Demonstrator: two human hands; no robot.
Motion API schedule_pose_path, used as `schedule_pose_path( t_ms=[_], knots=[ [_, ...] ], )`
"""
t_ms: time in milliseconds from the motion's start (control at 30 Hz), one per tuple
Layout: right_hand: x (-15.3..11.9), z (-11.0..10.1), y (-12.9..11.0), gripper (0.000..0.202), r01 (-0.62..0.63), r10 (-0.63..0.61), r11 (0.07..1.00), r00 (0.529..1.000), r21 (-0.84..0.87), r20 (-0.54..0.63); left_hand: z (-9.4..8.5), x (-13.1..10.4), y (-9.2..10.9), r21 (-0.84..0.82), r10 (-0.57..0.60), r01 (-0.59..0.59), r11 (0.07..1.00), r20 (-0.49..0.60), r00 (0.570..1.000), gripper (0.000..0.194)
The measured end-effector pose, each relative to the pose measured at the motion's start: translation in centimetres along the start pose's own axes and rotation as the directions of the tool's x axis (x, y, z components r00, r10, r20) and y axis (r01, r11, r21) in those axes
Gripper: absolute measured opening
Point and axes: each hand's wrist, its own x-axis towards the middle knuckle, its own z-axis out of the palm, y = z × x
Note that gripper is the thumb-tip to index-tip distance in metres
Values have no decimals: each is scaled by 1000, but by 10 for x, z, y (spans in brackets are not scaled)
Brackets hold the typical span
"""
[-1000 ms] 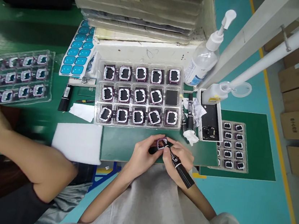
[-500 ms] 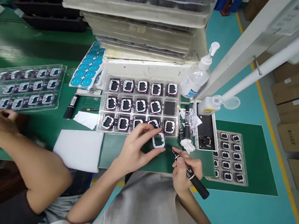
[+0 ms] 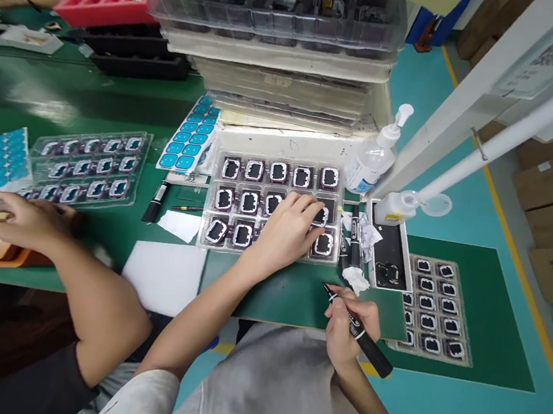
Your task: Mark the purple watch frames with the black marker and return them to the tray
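My left hand (image 3: 290,230) reaches over the clear plastic tray (image 3: 270,255), thumb and fingertips closed about a small squarish frame with a white rim (image 3: 324,214) at the middle row's right-hand cell. Part of this frame and some neighbouring cells are hidden under the hand. Similar frames (image 3: 253,170) sit in the tray's other visible cells. Lower right, my right hand (image 3: 351,327) grips a black marker pen (image 3: 373,354), its uncapped dark tip pointing up and left, above the table edge and apart from the tray.
Stacked trays (image 3: 275,52) rise behind. To the right are a pump bottle (image 3: 371,161), more markers (image 3: 355,233), and a white box (image 3: 406,277). White foam (image 3: 162,277) lies left, near a co-worker's arm (image 3: 98,299). Another loaded tray (image 3: 464,324) sits far right.
My left hand has carried the frame from above the table's front area up to the tray's right-hand middle cell. My right hand still holds the marker. The camera view has shifted slightly.
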Motion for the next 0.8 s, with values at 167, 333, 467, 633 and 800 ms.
schedule_pose_path(
  t_ms=[167,333,467,633,800],
  knots=[
    [0,0,1,18,-1,1,1000,1000,-23,9,7,12,-5,-19,-7,7,1000,-8,1000,34],
    [-1,-1,3,16,-2,2,1000,1000,-28,5,9,20,0,47,-49,51,998,-44,998,37],
    [-1,-3,2,17,-24,24,999,1000,-25,-5,-21,14,-25,23,-69,73,997,-148,987,27],
    [0,-3,0,19,-35,35,999,999,-10,7,-76,-2,-109,34,-375,402,915,-293,880,10],
    [1,0,-1,19,-47,48,998,999,-29,14,-83,-18,-155,-18,-406,414,910,-232,884,24]
  ],
)
